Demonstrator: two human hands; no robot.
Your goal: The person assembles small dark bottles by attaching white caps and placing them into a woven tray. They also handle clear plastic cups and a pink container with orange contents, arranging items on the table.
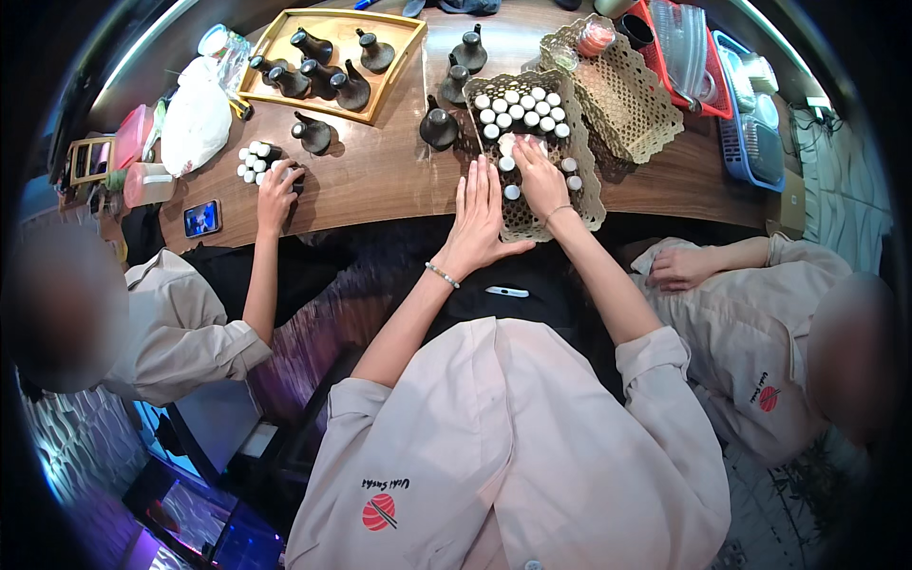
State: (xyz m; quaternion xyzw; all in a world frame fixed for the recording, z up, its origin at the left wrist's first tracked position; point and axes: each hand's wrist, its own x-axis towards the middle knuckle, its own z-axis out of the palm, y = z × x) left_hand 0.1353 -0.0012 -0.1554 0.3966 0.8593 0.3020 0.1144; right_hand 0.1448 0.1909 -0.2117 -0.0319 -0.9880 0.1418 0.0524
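Note:
A perforated brown basket (591,214) lies on the table in front of me. Inside it stand several small dark bottles (520,112) with white caps. My right hand (541,180) reaches into the basket, its fingers closed on a crumpled pale tissue or cloth (528,142) among the bottles. Part of that tissue is hidden under my fingers. My left hand (475,214) rests along the basket's near left side, fingers stretched out, with nothing in it.
Several dark sauce dispensers (439,125) stand left of the basket, others in a wooden tray (399,71). A second basket (646,133) and red (717,90) and blue (760,171) baskets sit right. A co-worker's hand (275,195) touches capped bottles at left; another person sits right.

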